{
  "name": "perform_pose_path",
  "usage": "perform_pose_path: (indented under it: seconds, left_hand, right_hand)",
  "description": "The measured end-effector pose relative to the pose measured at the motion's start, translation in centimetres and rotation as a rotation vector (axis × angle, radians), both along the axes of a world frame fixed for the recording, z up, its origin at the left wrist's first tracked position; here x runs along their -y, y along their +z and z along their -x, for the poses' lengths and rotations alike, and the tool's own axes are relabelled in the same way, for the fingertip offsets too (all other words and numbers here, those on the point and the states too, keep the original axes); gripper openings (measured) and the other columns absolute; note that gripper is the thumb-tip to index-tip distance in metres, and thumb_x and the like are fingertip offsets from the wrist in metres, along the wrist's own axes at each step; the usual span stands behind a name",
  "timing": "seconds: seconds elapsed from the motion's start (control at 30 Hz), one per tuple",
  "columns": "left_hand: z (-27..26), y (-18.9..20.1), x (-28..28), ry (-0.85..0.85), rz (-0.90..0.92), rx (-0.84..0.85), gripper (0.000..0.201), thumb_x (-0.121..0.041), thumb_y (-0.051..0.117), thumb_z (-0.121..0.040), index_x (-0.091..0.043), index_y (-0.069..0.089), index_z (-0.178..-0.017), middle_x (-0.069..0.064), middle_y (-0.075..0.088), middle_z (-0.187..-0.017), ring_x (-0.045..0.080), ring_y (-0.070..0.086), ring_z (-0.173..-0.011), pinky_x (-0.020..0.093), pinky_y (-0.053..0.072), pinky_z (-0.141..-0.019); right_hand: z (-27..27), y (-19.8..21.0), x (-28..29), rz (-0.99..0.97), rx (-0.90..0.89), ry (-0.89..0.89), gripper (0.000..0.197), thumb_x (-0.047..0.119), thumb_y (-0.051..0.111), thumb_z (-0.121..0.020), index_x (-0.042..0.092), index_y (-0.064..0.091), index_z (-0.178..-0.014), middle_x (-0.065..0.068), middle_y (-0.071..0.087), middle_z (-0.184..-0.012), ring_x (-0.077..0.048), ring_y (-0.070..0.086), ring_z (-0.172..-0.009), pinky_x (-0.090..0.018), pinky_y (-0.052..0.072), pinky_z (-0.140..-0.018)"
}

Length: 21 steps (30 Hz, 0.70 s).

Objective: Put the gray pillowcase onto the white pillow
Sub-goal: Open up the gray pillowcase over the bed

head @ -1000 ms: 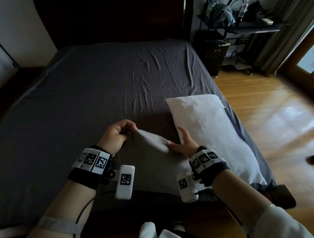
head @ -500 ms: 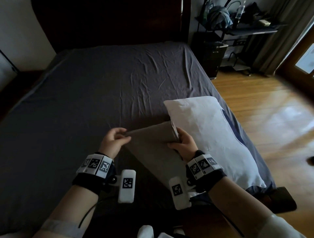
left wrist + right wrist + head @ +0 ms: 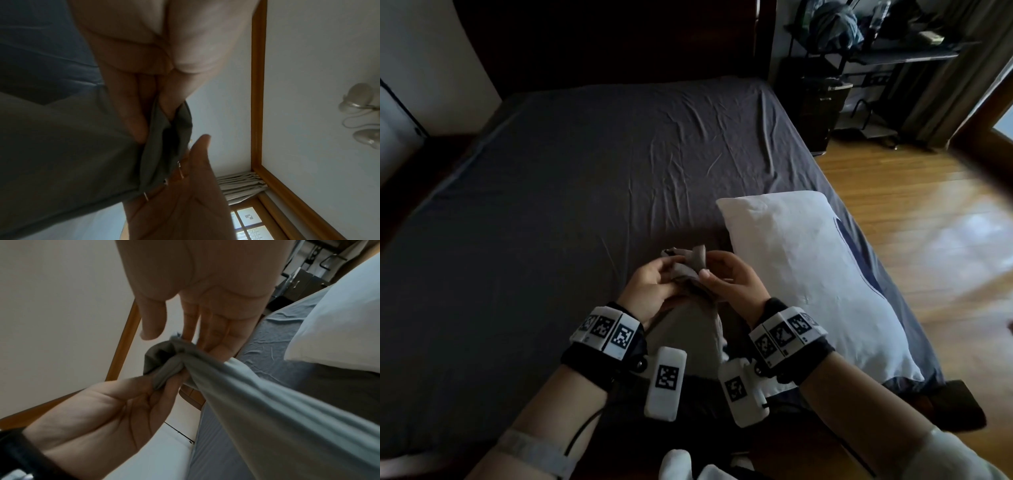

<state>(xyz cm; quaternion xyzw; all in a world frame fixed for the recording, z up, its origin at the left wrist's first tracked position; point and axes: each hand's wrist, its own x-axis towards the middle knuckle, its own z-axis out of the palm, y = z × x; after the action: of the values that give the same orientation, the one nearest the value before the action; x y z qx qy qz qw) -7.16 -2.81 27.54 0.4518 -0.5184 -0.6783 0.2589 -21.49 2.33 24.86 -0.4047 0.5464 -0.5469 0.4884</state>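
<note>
The gray pillowcase (image 3: 690, 265) is bunched at its top between my two hands, and the rest hangs down toward my wrists above the bed. My left hand (image 3: 652, 286) pinches the bunched fabric between thumb and fingers, seen plainly in the right wrist view (image 3: 164, 379). My right hand (image 3: 732, 279) is beside it, its fingers (image 3: 216, 331) nearly straight and lying against the back of the cloth, thumb apart. The white pillow (image 3: 808, 274) lies lengthwise on the bed just to the right of my hands, uncovered.
The bed's dark gray sheet (image 3: 585, 188) stretches left and ahead to a dark headboard (image 3: 602, 41). Wooden floor (image 3: 928, 222) lies right of the bed. A dark cabinet (image 3: 818, 113) and a cluttered rack (image 3: 876, 51) stand at the back right.
The pillowcase was stretched between my hands low over the bed; now my hands have come together and the cloth is gathered and raised. My right hand has loosened from its hold on the edge.
</note>
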Motion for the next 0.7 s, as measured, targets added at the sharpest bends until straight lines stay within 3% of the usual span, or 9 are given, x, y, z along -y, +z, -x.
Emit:
perform_pose_path:
  seconds: [0.1, 0.17, 0.23, 0.33, 0.4, 0.47, 0.53, 0.6, 0.7]
  left_hand:
    - [-0.1, 0.1, 0.0, -0.049, 0.087, 0.037, 0.043, 0.018, 0.047, -0.082, -0.021, 0.057, -0.097, 0.007, 0.066, -0.089, 0.017, 0.064, -0.085, 0.022, 0.055, -0.074]
    - [-0.1, 0.0, 0.1, -0.059, 0.116, 0.050, 0.047, 0.022, 0.044, -0.080, -0.021, 0.056, -0.093, 0.006, 0.064, -0.084, 0.014, 0.062, -0.079, 0.017, 0.054, -0.067]
    - [-0.6, -0.3, 0.6, -0.020, 0.118, 0.064, 0.049, 0.023, 0.042, -0.080, -0.022, 0.057, -0.092, 0.006, 0.064, -0.083, 0.014, 0.061, -0.077, 0.017, 0.053, -0.065]
    - [-2.3, -0.7, 1.6, 0.098, 0.115, 0.109, 0.045, 0.019, 0.045, -0.081, -0.023, 0.057, -0.093, 0.008, 0.064, -0.085, 0.017, 0.061, -0.076, 0.025, 0.052, -0.066]
    - [-3.0, -0.8, 1.9, 0.138, 0.111, 0.129, 0.042, 0.015, 0.047, -0.082, -0.022, 0.057, -0.097, 0.007, 0.065, -0.081, 0.017, 0.061, -0.073, 0.025, 0.050, -0.059]
    - [-2.8, -0.8, 1.9, 0.131, 0.096, 0.110, 0.042, 0.015, 0.046, -0.083, -0.025, 0.055, -0.094, 0.004, 0.065, -0.075, 0.013, 0.062, -0.069, 0.021, 0.051, -0.050]
    - [-2.1, -0.5, 1.6, 0.113, 0.083, 0.081, 0.043, 0.016, 0.045, -0.084, -0.026, 0.054, -0.092, 0.003, 0.064, -0.074, 0.011, 0.062, -0.066, 0.018, 0.051, -0.048]
    - [-1.3, -0.3, 1.4, 0.108, 0.083, 0.059, 0.042, 0.016, 0.044, -0.083, -0.024, 0.054, -0.092, 0.003, 0.063, -0.073, 0.006, 0.064, -0.059, 0.017, 0.051, -0.047]
    - [-0.7, 0.1, 1.3, 0.114, 0.090, 0.029, 0.041, 0.018, 0.044, -0.083, -0.020, 0.055, -0.095, 0.005, 0.063, -0.074, 0.002, 0.064, -0.055, 0.017, 0.053, -0.050]
  right_hand:
    - [0.0, -0.6, 0.6, -0.036, -0.121, -0.059, 0.017, 0.012, 0.065, -0.083, 0.023, 0.055, -0.092, -0.005, 0.061, -0.094, -0.013, 0.060, -0.081, -0.023, 0.053, -0.064]
    - [0.2, -1.0, 1.1, -0.053, -0.165, -0.072, 0.019, 0.005, 0.062, -0.084, 0.022, 0.055, -0.081, -0.005, 0.060, -0.081, -0.007, 0.060, -0.067, -0.025, 0.052, -0.058]
    - [1.1, -1.2, 1.4, -0.085, -0.176, -0.098, 0.021, -0.001, 0.059, -0.085, 0.018, 0.055, -0.079, -0.001, 0.057, -0.071, -0.001, 0.057, -0.054, -0.021, 0.050, -0.050]
    - [3.9, -1.9, 1.5, -0.181, -0.200, -0.282, 0.018, 0.000, 0.061, -0.082, 0.016, 0.056, -0.089, -0.003, 0.056, -0.078, -0.020, 0.057, -0.073, -0.036, 0.050, -0.063]
    - [5.5, -2.3, 1.1, -0.276, -0.215, -0.409, 0.042, 0.000, 0.065, -0.078, 0.012, 0.048, -0.114, -0.007, 0.050, -0.096, -0.023, 0.051, -0.086, -0.035, 0.047, -0.066]
    - [5.8, -2.2, 0.7, -0.267, -0.277, -0.435, 0.054, 0.000, 0.071, -0.073, 0.014, 0.045, -0.119, -0.006, 0.048, -0.098, -0.022, 0.048, -0.087, -0.032, 0.043, -0.074]
    - [4.8, -1.3, 0.5, -0.188, -0.355, -0.314, 0.034, 0.003, 0.075, -0.070, 0.019, 0.056, -0.093, 0.000, 0.054, -0.082, -0.021, 0.052, -0.082, -0.037, 0.046, -0.078]
    - [3.1, -0.4, 0.1, -0.141, -0.473, -0.097, 0.029, 0.009, 0.076, -0.071, 0.029, 0.055, -0.069, 0.004, 0.058, -0.070, -0.018, 0.056, -0.074, -0.037, 0.049, -0.080]
    - [0.7, 0.2, -0.5, -0.117, -0.523, 0.113, 0.029, 0.018, 0.077, -0.072, 0.033, 0.054, -0.063, 0.008, 0.060, -0.067, -0.009, 0.055, -0.064, -0.029, 0.049, -0.074]
